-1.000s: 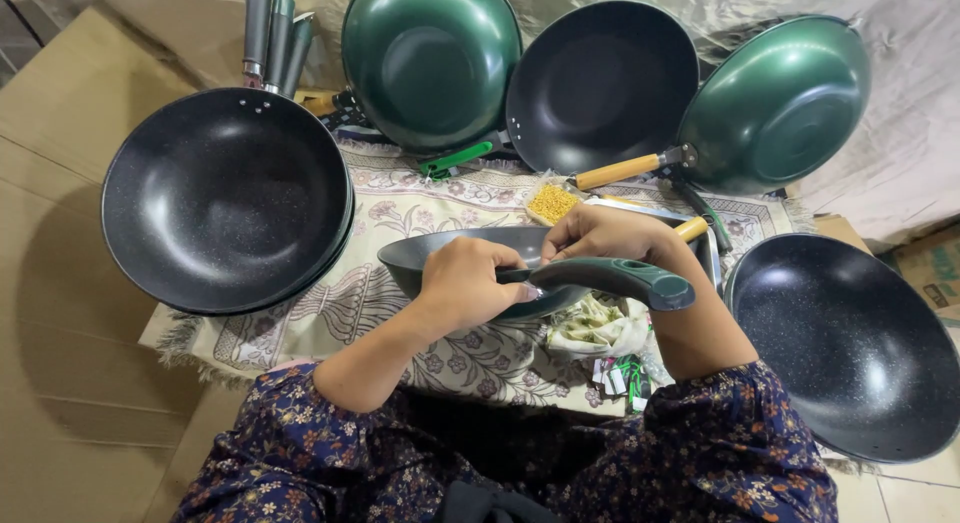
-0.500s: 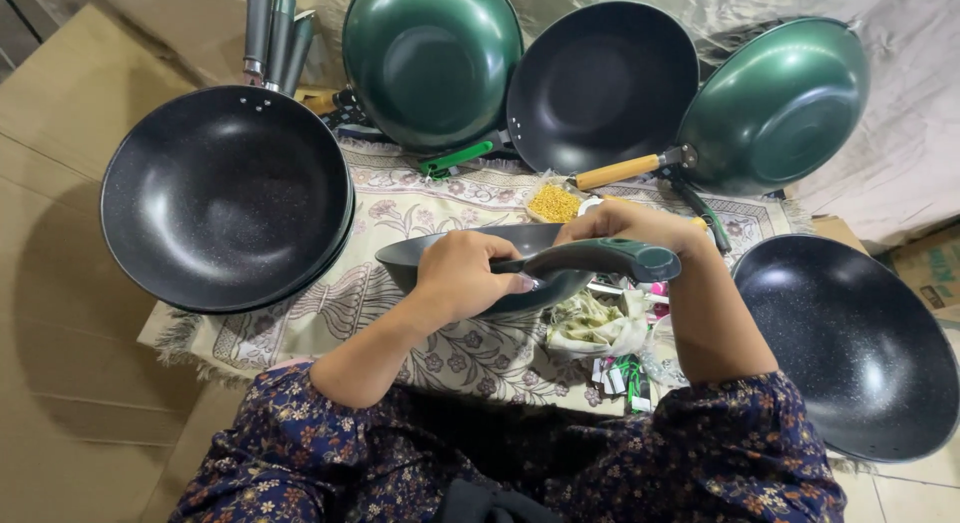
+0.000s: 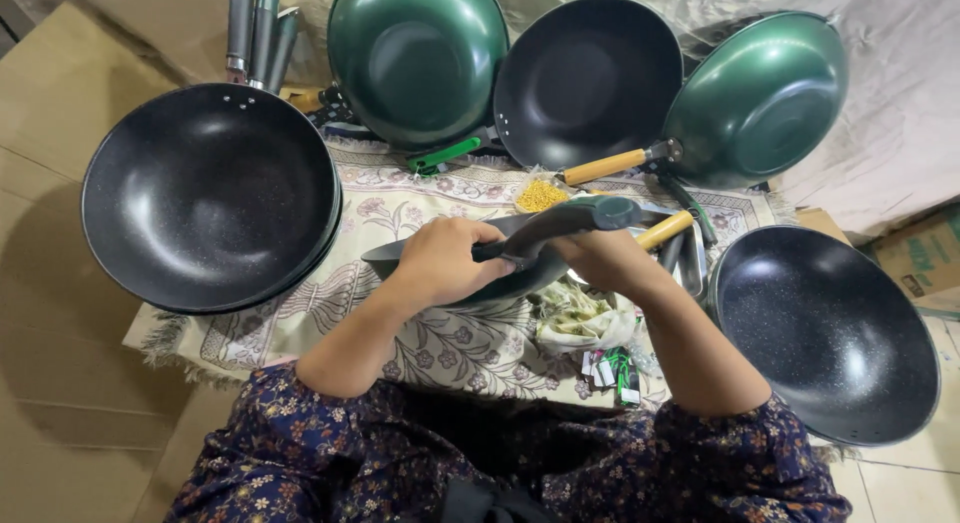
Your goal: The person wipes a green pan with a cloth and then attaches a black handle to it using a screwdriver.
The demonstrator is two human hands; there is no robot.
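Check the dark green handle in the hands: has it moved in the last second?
Yes. The dark green handle has swung up and away from the person, its free end now closer to the yellow-handled green wok leaning behind.

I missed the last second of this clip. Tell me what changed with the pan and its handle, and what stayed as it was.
The dark green handle swung: a second ago its free end pointed down to the right, now it lies nearly level, higher up. The right hand shifted with it and keeps hold. The left hand still grips the dark pan at its rim. The other pans and the patterned cloth stayed put.
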